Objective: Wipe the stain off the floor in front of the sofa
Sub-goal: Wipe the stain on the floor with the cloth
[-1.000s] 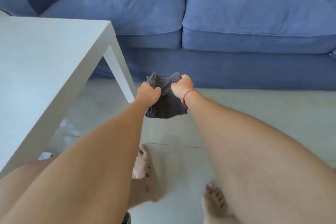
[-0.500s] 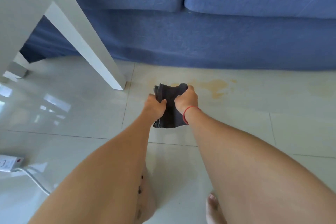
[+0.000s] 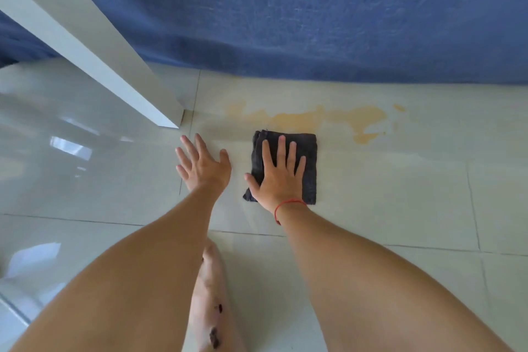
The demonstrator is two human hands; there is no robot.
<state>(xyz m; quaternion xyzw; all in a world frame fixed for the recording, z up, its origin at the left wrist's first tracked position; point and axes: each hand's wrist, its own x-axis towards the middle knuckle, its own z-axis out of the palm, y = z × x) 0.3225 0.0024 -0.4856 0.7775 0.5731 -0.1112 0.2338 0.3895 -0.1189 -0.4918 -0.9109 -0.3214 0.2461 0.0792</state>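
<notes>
A folded dark grey cloth [image 3: 310, 171] lies flat on the pale tiled floor [image 3: 400, 194], just in front of a yellowish stain [image 3: 297, 120]. The stain spreads sideways along the foot of the blue sofa [image 3: 314, 23]. My right hand [image 3: 281, 177], with a red string at the wrist, presses flat on the cloth with fingers spread. The cloth's far edge touches the near rim of the stain. My left hand [image 3: 204, 166] rests palm down on the bare tile to the left of the cloth, holding nothing.
A white table leg [image 3: 94, 60] slants down to the floor at the left, ending close to my left hand and the stain's left end. My bare foot [image 3: 210, 308] stands between my arms. The sofa front closes off the far side.
Both hands held the cloth in the air and came down toward the floor. Now the cloth lies on the tile under my right hand, and my left hand has let go.
</notes>
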